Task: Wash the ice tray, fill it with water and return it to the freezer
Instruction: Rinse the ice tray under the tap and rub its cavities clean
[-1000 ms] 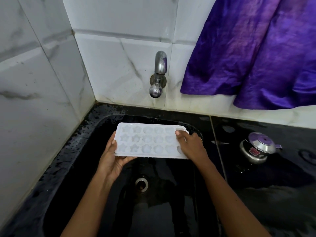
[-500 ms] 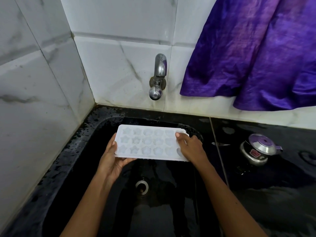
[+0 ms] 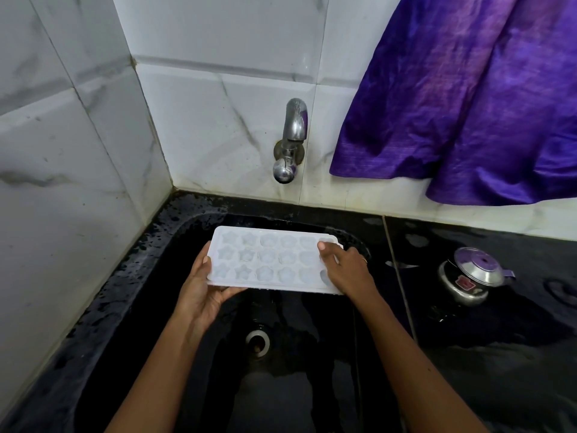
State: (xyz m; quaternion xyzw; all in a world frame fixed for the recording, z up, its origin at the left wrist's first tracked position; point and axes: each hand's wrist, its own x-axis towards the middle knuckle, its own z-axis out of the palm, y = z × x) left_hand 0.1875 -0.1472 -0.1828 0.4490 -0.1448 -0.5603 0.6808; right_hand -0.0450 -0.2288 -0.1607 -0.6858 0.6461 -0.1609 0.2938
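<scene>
A white ice tray [image 3: 268,260] with star- and flower-shaped cells is held level over the black sink [image 3: 150,276], below the wall tap [image 3: 288,151]. My left hand [image 3: 203,289] cups its left end from underneath, thumb on the rim. My right hand [image 3: 346,270] grips its right end, thumb on top near the far corner. No water runs from the tap. The cells look pale; I cannot tell whether they hold water.
The sink drain [image 3: 257,340] lies under the tray. A small steel pot with a lid [image 3: 471,276] stands on the wet black counter to the right. A purple cloth [image 3: 468,98] hangs on the tiled wall. White marble tiles close off the left side.
The tray and both hands have stayed almost still over the sink; the view has shifted slightly downward.
</scene>
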